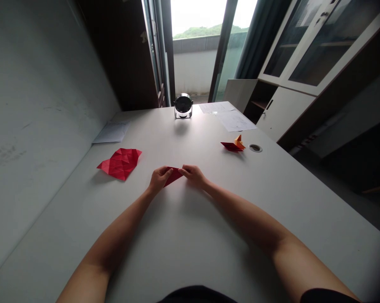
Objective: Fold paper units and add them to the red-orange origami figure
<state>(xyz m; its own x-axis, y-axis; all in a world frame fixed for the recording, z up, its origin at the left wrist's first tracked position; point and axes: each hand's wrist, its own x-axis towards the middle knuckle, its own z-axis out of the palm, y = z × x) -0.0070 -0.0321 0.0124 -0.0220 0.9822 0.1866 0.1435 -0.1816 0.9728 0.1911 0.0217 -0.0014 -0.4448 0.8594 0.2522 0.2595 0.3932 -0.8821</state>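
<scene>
Between my two hands is a small folded piece of red paper, held just above the middle of the table. My left hand pinches its left side, thumb on the near face. At the upper right corner, my right hand grips it between thumb and fingers. The fingers behind the paper are mostly hidden. To the left lies a creased, unfolded sheet of red paper. Over on the right sits a folded paper figure in red and orange.
A round black device on a stand stands at the table's far edge. Printed sheets lie at the back right, and white papers at the back left by the wall. A round cable hole is near the table's right edge.
</scene>
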